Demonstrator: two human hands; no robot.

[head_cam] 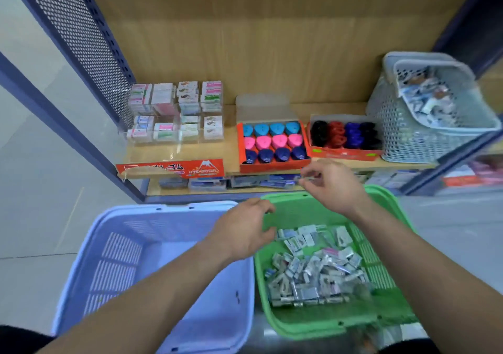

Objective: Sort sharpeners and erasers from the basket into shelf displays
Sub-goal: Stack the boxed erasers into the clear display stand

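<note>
At the middle of the frame the right hand (pixel 333 183) pinches a small blurred packet (pixel 306 178) between thumb and fingertips, in front of the shelf (pixel 174 152) edge and just below the orange box of blue, pink and navy sharpeners (pixel 272 167). The left hand (pixel 245 228) hangs over the left rim of the green basket (pixel 285 198) with its fingers loosely curved and nothing in them. In the lower right, that basket holds a pile of small wrapped packets (pixel 313 269). On the shelf, a clear eraser display (pixel 177 114) stands left of the orange box and a second sharpener box (pixel 345 154) right of it.
</note>
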